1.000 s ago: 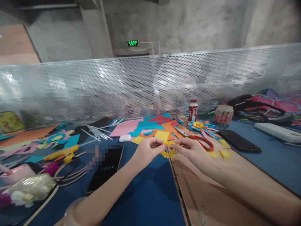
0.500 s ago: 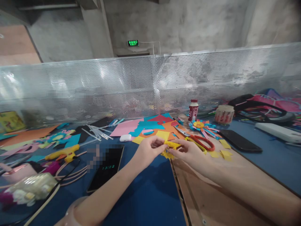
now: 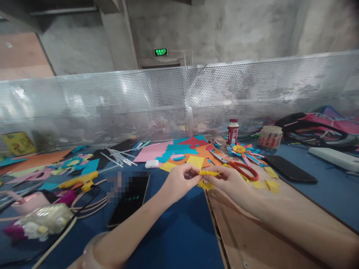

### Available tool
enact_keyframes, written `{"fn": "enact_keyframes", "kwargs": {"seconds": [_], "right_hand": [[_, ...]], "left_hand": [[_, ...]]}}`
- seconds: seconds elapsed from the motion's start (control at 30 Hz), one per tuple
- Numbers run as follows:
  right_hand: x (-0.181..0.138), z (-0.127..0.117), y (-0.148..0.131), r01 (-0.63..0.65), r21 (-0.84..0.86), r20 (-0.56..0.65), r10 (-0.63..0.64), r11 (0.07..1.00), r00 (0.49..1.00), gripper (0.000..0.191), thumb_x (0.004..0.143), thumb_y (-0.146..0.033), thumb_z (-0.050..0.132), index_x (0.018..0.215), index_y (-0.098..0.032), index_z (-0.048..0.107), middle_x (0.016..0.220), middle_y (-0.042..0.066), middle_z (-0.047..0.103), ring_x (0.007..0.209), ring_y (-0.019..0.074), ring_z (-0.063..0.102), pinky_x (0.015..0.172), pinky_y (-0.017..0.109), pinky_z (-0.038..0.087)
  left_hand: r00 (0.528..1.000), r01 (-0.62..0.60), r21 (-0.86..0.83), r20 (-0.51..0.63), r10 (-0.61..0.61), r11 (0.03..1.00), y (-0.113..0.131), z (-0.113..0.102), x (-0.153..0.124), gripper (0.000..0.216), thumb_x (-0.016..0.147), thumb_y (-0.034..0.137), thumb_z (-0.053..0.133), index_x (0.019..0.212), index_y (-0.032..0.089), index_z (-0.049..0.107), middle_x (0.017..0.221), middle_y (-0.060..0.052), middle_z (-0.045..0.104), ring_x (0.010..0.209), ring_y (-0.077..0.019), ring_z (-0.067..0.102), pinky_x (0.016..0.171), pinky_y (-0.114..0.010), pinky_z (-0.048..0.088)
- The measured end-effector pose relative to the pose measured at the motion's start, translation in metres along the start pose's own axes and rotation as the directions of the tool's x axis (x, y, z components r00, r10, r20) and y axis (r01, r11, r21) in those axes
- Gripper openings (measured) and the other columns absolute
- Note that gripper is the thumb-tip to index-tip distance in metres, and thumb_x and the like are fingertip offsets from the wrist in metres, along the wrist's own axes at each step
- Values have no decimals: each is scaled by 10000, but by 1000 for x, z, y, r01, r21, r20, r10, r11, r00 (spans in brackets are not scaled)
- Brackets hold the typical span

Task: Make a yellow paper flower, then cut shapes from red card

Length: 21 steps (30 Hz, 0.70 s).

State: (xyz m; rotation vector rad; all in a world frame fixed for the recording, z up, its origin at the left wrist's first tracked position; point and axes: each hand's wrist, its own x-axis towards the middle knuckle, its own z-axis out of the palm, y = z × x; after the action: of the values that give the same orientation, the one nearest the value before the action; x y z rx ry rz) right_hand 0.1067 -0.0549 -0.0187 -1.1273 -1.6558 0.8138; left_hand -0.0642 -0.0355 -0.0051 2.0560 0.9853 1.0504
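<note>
My left hand (image 3: pixel 182 180) and my right hand (image 3: pixel 228 182) meet over the seam between the blue table and a brown board. Between their fingertips they pinch a folded piece of yellow paper (image 3: pixel 209 173). Just below it, a jagged-edged yellow paper piece (image 3: pixel 206 184) shows under the fingers; whether it is joined to the upper one I cannot tell. A yellow paper sheet (image 3: pixel 195 161) lies right behind my left hand. Beyond my right hand are scissors with red handles (image 3: pixel 244 170), partly hidden. Small yellow paper pieces (image 3: pixel 272 184) lie to the right.
Coloured paper scraps (image 3: pixel 154 151), a finished paper flower (image 3: pixel 239 149) and a bottle (image 3: pixel 232 132) stand at the back. On the left are a yellow glue gun (image 3: pixel 80 182) with cable, glue sticks (image 3: pixel 119 155) and a phone (image 3: pixel 130 200); another phone (image 3: pixel 290 169) lies right. A perforated metal screen (image 3: pixel 157 97) borders the table.
The view has shifted slightly, so everything sits a little further right. My fingers have moved a little on the yellow paper, which now appears flatter; both hands still hold it.
</note>
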Motion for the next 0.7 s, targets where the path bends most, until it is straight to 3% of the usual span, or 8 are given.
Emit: {"fn": "enact_keyframes", "kwargs": {"seconds": [0.3,0.47,0.7], "right_hand": [[0,-2,-3,-25,46,54,23,999,998,208,744,-353,572,787,-166,652,835,49,670,796,197,605,692,288,453],[5,-4,-3,-23,-5,4,23,1000,1000,457,685,-427,635,1073,-190,588,827,33,640,748,174,587,656,282,448],[4,-6,-2,-26,28,1,26,999,1000,292,761,-445,535,789,-169,624,745,21,620,693,156,554,607,263,413]], "left_hand": [[997,66,-43,29,-65,997,6,-2,-2,128,727,264,573,768,150,613,782,-37,640,735,-145,582,720,-293,454],[981,168,-193,-64,-183,967,-3,-4,5,166,713,310,599,760,151,602,775,-32,640,740,-149,589,722,-303,459],[959,256,-311,-40,-282,915,-6,-4,6,208,678,307,631,808,155,572,787,-30,625,758,-154,584,706,-306,476]]}}
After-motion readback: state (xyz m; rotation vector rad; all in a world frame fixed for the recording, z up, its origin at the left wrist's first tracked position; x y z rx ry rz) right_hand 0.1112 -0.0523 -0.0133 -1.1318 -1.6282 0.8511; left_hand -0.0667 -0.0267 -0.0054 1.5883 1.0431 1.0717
